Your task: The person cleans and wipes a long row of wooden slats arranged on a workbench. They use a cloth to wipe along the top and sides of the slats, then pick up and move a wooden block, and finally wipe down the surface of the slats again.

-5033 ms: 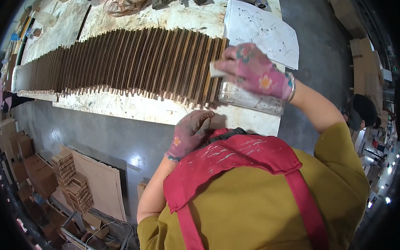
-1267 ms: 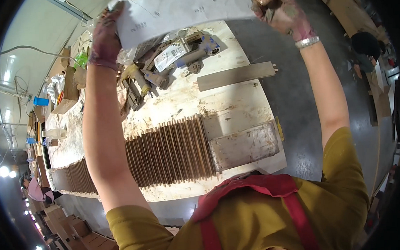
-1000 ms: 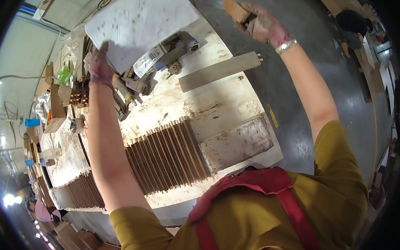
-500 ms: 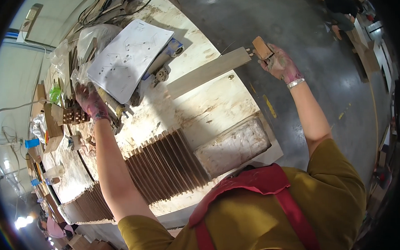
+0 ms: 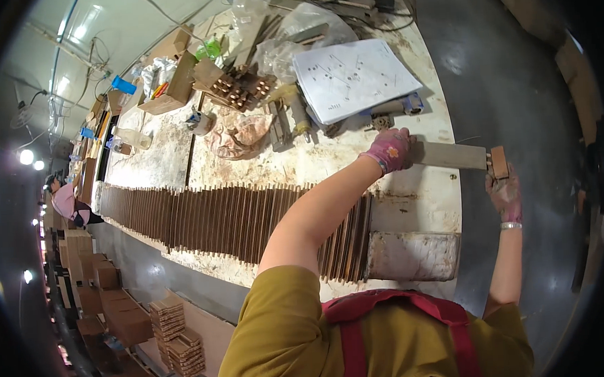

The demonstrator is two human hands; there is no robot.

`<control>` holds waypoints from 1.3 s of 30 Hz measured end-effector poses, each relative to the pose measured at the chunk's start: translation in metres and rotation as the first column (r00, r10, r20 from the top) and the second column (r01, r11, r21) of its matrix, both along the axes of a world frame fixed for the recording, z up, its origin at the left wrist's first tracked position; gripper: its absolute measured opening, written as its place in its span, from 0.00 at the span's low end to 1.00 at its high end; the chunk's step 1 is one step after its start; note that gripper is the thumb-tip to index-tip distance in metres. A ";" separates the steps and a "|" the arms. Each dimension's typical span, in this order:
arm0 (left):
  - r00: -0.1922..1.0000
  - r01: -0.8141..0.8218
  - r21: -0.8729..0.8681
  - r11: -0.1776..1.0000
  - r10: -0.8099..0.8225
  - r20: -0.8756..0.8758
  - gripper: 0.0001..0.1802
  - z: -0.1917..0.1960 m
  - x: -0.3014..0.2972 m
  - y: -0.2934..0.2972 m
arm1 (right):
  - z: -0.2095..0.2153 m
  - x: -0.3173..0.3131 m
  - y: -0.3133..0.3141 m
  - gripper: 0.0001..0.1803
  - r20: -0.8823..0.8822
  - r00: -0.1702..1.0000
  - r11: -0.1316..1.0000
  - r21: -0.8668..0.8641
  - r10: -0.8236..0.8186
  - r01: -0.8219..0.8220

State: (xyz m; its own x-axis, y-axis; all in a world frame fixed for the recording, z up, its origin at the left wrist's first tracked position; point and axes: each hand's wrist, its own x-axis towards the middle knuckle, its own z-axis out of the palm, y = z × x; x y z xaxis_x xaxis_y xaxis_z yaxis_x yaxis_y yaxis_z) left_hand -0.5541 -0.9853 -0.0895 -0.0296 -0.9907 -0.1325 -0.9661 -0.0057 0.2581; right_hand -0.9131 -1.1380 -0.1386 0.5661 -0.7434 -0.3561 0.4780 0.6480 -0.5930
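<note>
My left hand [image 5: 388,151], in a stained pink glove with a flower on it, grips the near-left end of a flat grey-brown board [image 5: 452,156]. The board's far-right end reaches past the table's right edge, where small pegs stick out. My right hand [image 5: 504,194], also gloved and with a band at the wrist, holds a small brown wooden block [image 5: 499,162] close against those pegs. Whether the block touches the board's end I cannot tell. In front of my left arm lies a long row of dark slats [image 5: 216,222] with pegged ends, side by side.
White printed sheets [image 5: 354,78] lie beyond my left hand, beside a glue-stained tool [image 5: 299,114]. Farther left are a crumpled cloth [image 5: 240,134], a stack of pegged pieces [image 5: 234,90] and an open carton [image 5: 169,90]. A wrapped block [image 5: 413,256] sits at the near right corner.
My left hand has left the pegged pieces and come right to grip the board. The view has turned, and my right hand still holds the block at the board's end.
</note>
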 end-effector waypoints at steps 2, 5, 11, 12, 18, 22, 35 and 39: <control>0.999 -0.002 -0.109 0.994 -0.002 -0.042 0.31 0.016 0.003 0.010 | 0.023 0.003 0.005 0.17 0.103 0.995 1.000 0.022 -0.007 0.005; 0.992 -0.066 -0.271 0.960 0.035 -0.117 0.31 0.062 0.014 0.032 | 0.062 0.016 0.010 0.20 0.199 0.977 0.995 -0.076 0.078 -0.064; 0.659 -0.546 -0.210 0.811 0.261 -0.706 0.27 0.072 0.108 0.097 | 0.100 0.035 0.055 0.24 0.231 0.960 0.980 -0.157 0.155 -0.121; 0.546 -0.597 -0.165 0.785 0.247 -0.801 0.25 0.076 0.121 0.107 | 0.102 0.035 0.067 0.23 0.218 0.967 0.985 -0.136 0.130 -0.102; 0.649 -0.626 -0.322 0.710 0.246 -0.720 0.26 0.041 0.267 0.137 | 0.112 0.042 0.154 0.24 0.082 0.995 0.990 -0.131 0.063 -0.052; 0.677 -0.669 -0.418 0.615 0.736 -0.002 0.54 0.135 0.375 0.078 | 0.116 0.036 0.201 0.25 0.019 1.000 0.991 -0.136 -0.011 0.013; 0.982 -0.098 -0.251 0.963 0.053 -0.180 0.17 0.093 0.139 0.105 | 0.080 0.009 0.212 0.22 0.176 0.972 0.987 0.009 -0.157 0.158; 0.920 0.016 -0.264 0.964 -0.117 -0.373 0.07 0.055 0.085 0.088 | 0.036 0.000 0.190 0.21 -0.139 0.977 0.950 -0.292 -0.161 0.114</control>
State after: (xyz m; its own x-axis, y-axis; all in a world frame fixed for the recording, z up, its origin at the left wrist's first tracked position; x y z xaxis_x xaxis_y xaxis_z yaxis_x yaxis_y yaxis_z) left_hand -0.4686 -0.8975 -0.0342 -0.0949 -0.9835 0.1543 -0.7884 0.1689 0.5915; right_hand -0.9134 -0.9483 -0.1030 0.4042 -0.8928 -0.1989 0.4349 0.3789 -0.8169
